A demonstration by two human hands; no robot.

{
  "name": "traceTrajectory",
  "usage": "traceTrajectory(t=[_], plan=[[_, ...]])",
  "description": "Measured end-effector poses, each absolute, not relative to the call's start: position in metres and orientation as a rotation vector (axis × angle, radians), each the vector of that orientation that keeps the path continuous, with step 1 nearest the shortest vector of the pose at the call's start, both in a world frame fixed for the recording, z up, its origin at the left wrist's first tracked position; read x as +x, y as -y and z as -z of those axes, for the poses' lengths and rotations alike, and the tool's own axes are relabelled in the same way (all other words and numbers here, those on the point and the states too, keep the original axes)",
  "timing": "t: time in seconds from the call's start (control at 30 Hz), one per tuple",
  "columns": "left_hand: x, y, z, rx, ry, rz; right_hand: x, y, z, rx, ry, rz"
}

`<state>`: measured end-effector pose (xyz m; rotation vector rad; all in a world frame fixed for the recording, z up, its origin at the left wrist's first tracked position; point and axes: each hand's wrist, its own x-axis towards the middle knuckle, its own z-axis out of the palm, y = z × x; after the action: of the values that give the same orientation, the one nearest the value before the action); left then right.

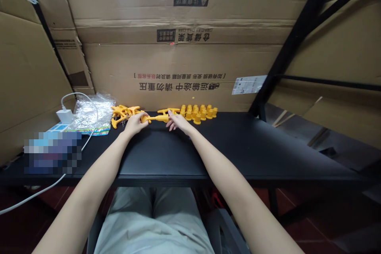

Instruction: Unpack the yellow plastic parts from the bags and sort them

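Observation:
Above the black table, my left hand (135,124) pinches the rounded end of a yellow plastic piece (158,118) with a thin rod. Its thicker end reaches my right hand (179,122), whose thumb and index finger close on it while the other fingers hang loose. Just behind, a second yellow piece (162,111) with a forked shape is partly hidden. Left of my hands lies a heap of yellow plastic parts (122,110) with small dark chains among them. To the right stand several yellow cup-shaped pieces (197,118) in rows.
Clear plastic bags (91,111) lie at the back left beside a white charger (65,116) with a cable. A blurred-out item (53,151) sits at the table's left. Cardboard (184,59) walls the back and sides. A black metal post (285,39) rises at the right.

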<state>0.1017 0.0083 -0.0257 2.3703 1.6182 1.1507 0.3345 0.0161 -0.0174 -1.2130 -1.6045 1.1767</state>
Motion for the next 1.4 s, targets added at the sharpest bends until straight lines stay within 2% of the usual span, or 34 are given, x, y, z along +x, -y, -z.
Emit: traceTrajectory(t=[0.17, 0.33, 0.63, 0.97, 1.4], plan=[[0.102, -0.007, 0.026, 2.376, -1.651, -1.085, 0.342, -0.014, 0.017, -1.034, 1.611, -1.34], [0.107, -0.003, 0.023, 2.431, -1.626, -1.09, 0.341, -0.013, 0.016, -1.118, 1.604, -1.367], [0.107, -0.003, 0.023, 2.331, -1.574, -1.18, 0.332, -0.01, 0.011, -1.251, 1.533, -1.232], [0.107, -0.002, 0.02, 2.335, -1.605, -1.162, 0.344, -0.021, 0.018, -0.845, 1.737, -1.062], [0.113, 0.005, 0.012, 2.423, -1.663, -1.152, 0.328, -0.009, 0.012, -1.205, 1.562, -1.082]])
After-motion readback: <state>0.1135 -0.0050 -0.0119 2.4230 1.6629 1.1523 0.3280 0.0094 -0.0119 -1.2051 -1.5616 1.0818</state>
